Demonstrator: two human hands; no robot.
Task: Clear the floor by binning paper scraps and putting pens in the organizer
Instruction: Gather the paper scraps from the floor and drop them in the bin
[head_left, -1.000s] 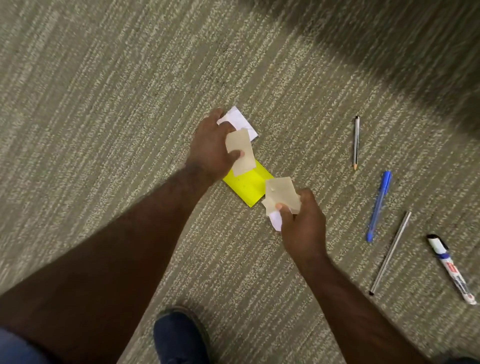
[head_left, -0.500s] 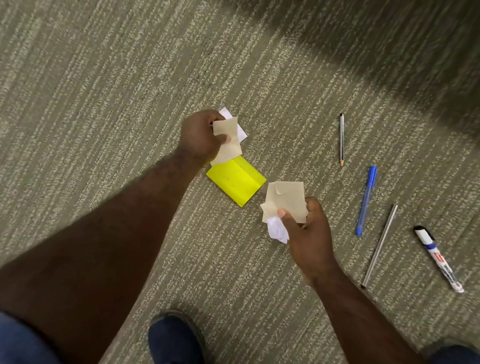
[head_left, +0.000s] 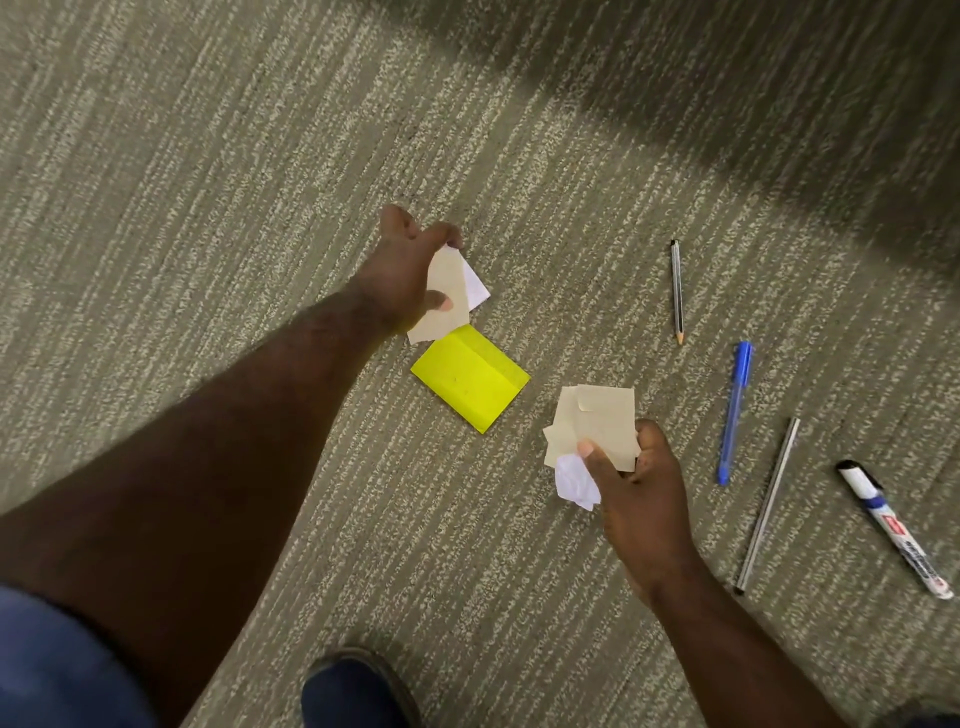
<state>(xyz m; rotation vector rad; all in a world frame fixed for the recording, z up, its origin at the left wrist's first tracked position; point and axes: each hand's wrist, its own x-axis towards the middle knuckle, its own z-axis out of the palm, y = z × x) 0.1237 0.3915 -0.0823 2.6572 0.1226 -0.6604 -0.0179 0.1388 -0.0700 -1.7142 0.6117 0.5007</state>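
down on the striped grey-green carpet (head_left: 208, 208), a folded yellow paper (head_left: 470, 384) lies flat, and everything else sits around it. just above it, the left hand (head_left: 410, 270) pinches a tan scrap (head_left: 447, 299) together with a white scrap (head_left: 475, 286) tucked behind, thumb pressed on the front and fingers curled over the top edge; the tan scrap's lower corner hangs just beside the yellow paper's upper edge, whether touching i cannot tell. to the lower right of the yellow paper, the right hand (head_left: 634, 499) grips a small stack of tan scraps (head_left: 597, 421) under its thumb, with a crumpled white scrap (head_left: 574, 480) bunched against the palm below them.

farther right of the yellow paper, well apart from it, the writing things lie loose on the carpet: a thin pencil (head_left: 676, 291) nearest the top, then a blue pen (head_left: 733, 410), a slim grey pen (head_left: 769, 504), and a white marker (head_left: 896, 530) with a black cap at the far edge. a dark blue shoe (head_left: 353, 691) shows straight below the yellow paper, at the bottom of the view.
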